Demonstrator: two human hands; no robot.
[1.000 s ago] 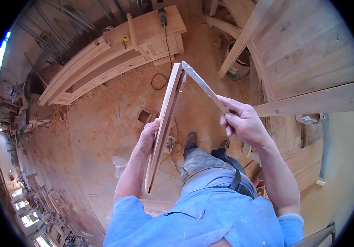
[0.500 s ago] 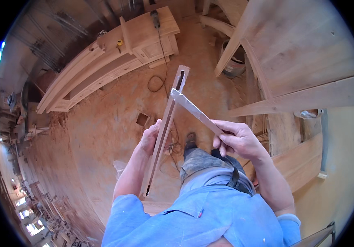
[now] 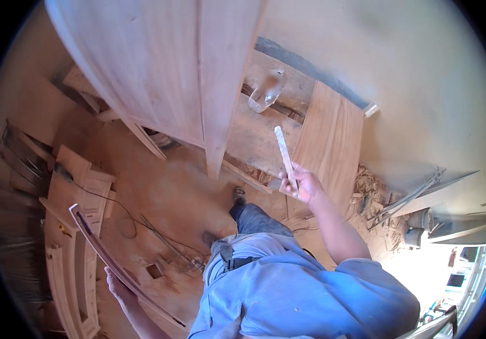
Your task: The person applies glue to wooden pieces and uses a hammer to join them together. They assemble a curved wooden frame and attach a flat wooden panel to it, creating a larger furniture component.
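My left hand (image 3: 120, 287) is closed on a long grooved wooden strip (image 3: 100, 248), held low on the left with its far end raised. A dark slot runs along the strip's face. On the right, my right hand (image 3: 302, 183) grips a short flat wooden stick (image 3: 283, 148) whose far end is smeared whitish. Beyond the stick's tip, a cut-open translucent container (image 3: 260, 103) with brownish contents rests on wooden boards (image 3: 265, 135). The stick and the container are apart.
A large wooden panel (image 3: 164, 68) on legs stands ahead. A long cabinet (image 3: 73, 271) is at the far left, with a corded power tool (image 3: 62, 171) on it. Its cable (image 3: 127, 217) trails over the dusty floor. Shavings (image 3: 370, 189) and metal rods (image 3: 406, 198) lie right.
My view has swung right, toward the boards and container. The stick has come away from the grooved strip and is now held out on the right. Both hands keep their holds.
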